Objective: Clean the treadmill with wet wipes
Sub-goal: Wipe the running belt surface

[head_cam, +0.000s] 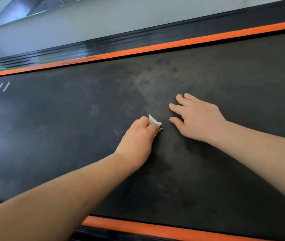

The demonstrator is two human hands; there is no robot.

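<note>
On the belt (pixel 51 136), the left hand (pixel 136 141) is set on a wipe (pixel 154 121); the right hand (pixel 195 119) is laid just right of it. The belt is flanked by a far rail (pixel 155 47) and a near rail (pixel 155 229).

Pale grey surface (pixel 114 21) along the top, blurred reflective panel (pixel 16 9) in the upper-left corner.

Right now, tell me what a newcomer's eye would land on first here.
Two bare hands meet at the middle of the dark treadmill belt: the left hand grips a white wet wipe, and the right hand lies flat beside it. Bright orange strips run along the belt's far and near edges.
</note>
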